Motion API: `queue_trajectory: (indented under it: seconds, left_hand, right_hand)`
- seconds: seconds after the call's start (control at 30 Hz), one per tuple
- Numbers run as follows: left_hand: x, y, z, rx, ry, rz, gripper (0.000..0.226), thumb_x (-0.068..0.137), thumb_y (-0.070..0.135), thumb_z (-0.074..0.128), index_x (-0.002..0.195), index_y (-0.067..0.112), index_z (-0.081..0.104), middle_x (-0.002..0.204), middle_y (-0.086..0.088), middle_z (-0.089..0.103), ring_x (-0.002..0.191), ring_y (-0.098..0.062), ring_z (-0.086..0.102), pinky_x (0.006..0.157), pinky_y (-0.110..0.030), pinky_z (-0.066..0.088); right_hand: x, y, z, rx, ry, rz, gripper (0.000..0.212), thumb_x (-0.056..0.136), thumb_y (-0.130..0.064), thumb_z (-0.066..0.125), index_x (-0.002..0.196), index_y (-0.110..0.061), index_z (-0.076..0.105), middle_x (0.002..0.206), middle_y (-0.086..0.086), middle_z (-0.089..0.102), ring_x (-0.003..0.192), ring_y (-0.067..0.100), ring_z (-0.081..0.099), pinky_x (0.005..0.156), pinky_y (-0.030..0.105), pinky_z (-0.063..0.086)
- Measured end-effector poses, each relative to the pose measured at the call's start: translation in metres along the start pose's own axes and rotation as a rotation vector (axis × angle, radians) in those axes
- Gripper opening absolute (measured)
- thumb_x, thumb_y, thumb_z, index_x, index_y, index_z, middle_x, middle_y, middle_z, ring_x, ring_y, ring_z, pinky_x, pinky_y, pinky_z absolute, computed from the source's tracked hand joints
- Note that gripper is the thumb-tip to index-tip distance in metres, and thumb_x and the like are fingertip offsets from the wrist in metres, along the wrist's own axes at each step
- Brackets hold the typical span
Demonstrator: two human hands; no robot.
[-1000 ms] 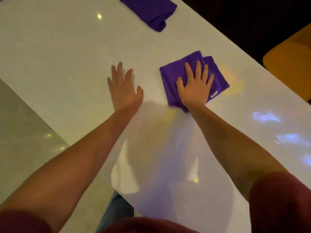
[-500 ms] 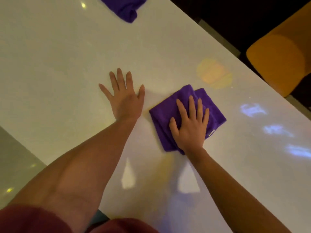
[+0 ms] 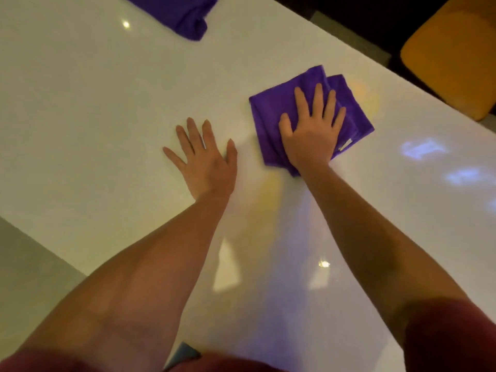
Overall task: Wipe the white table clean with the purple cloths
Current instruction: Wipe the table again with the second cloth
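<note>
A folded purple cloth (image 3: 271, 114) lies flat on the glossy white table (image 3: 94, 108), right of centre. My right hand (image 3: 311, 132) presses down on it, palm flat and fingers spread, covering its middle. My left hand (image 3: 205, 162) rests flat on the bare table just left of the cloth, fingers apart, holding nothing. A second purple cloth (image 3: 182, 14) lies folded at the far top edge of the view, partly cut off.
An orange chair (image 3: 451, 52) stands beyond the table's right edge, against a dark background. The table's left edge runs diagonally, with grey floor (image 3: 29, 277) below it. Light reflections dot the surface at right.
My right hand drew the cloth toward me, then pushed it back away and to the right. My left hand stayed flat on the table.
</note>
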State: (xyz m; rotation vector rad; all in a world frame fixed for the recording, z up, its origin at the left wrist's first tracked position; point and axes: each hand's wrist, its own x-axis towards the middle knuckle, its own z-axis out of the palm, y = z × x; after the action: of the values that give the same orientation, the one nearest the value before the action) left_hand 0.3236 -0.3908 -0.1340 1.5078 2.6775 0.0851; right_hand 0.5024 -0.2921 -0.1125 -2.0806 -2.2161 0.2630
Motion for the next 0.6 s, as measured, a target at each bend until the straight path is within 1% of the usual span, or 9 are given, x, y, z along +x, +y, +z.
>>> queue_trajectory:
  seconds: [0.07,0.13,0.2,0.27,0.33,0.4,0.53,0.6]
  left_hand:
    - [0.000,0.000,0.000,-0.005,-0.008,0.000,0.069,0.104,0.056,0.024,0.160,0.017,0.026,0.170,-0.013,0.018,0.157,-0.038,0.012,0.119,-0.072,0.009]
    - [-0.001,0.000,0.001,-0.014,-0.008,0.004,0.068,0.105,0.056,0.024,0.160,0.016,0.027,0.169,-0.015,0.019,0.157,-0.039,0.013,0.119,-0.073,0.009]
    - [-0.001,0.000,0.001,-0.012,-0.010,0.005,0.068,0.105,0.055,0.023,0.160,0.015,0.027,0.169,-0.016,0.020,0.156,-0.040,0.013,0.119,-0.074,0.010]
    - [-0.001,0.000,0.000,-0.004,-0.031,0.003,0.069,0.105,0.056,0.022,0.160,0.015,0.026,0.169,-0.017,0.020,0.156,-0.040,0.014,0.119,-0.074,0.011]
    - [-0.001,0.001,-0.003,0.015,-0.049,-0.005,0.070,0.105,0.056,0.020,0.160,0.015,0.025,0.169,-0.017,0.019,0.156,-0.040,0.013,0.119,-0.073,0.012]
    - [0.000,0.001,-0.003,0.012,-0.062,0.002,0.070,0.105,0.056,0.020,0.161,0.015,0.025,0.169,-0.017,0.018,0.157,-0.040,0.012,0.119,-0.073,0.011]
    - [0.000,0.000,-0.002,-0.016,-0.034,-0.003,0.070,0.104,0.055,0.021,0.160,0.014,0.027,0.169,-0.017,0.019,0.157,-0.040,0.012,0.119,-0.073,0.009]
    - [-0.001,0.002,-0.003,-0.012,-0.022,-0.008,0.070,0.104,0.056,0.021,0.160,0.014,0.027,0.169,-0.016,0.019,0.157,-0.040,0.013,0.120,-0.072,0.009]
  right_hand:
    - [-0.068,0.018,-0.003,0.021,0.026,-0.012,0.066,0.103,-0.059,0.036,0.163,-0.032,0.036,0.174,0.008,0.022,0.162,0.035,0.013,0.129,0.060,0.009]
    - [-0.147,0.041,-0.002,0.028,0.054,0.006,0.064,0.103,-0.056,0.042,0.161,-0.030,0.041,0.173,0.008,0.025,0.162,0.036,0.014,0.128,0.063,0.013]
    - [-0.218,0.059,0.000,0.016,0.041,0.047,0.063,0.103,-0.056,0.044,0.160,-0.029,0.042,0.174,0.007,0.024,0.163,0.034,0.012,0.127,0.064,0.014]
    - [-0.257,0.067,-0.001,0.006,-0.005,0.081,0.064,0.102,-0.056,0.043,0.160,-0.028,0.042,0.175,0.006,0.022,0.163,0.033,0.009,0.127,0.065,0.014]
    - [-0.259,0.066,0.000,0.008,-0.031,0.101,0.065,0.101,-0.057,0.043,0.159,-0.027,0.044,0.174,0.007,0.024,0.163,0.034,0.010,0.127,0.065,0.013]
    - [-0.239,0.063,-0.001,0.023,-0.011,0.120,0.065,0.100,-0.056,0.045,0.157,-0.026,0.047,0.172,0.008,0.028,0.162,0.035,0.014,0.127,0.065,0.013]
    - [-0.167,0.058,-0.002,0.016,0.067,0.143,0.063,0.096,-0.051,0.050,0.154,-0.025,0.052,0.169,0.011,0.035,0.159,0.040,0.023,0.127,0.063,0.015]
    - [-0.123,0.059,-0.006,0.031,0.082,0.153,0.063,0.097,-0.051,0.049,0.155,-0.026,0.051,0.170,0.010,0.034,0.159,0.039,0.022,0.128,0.061,0.012]
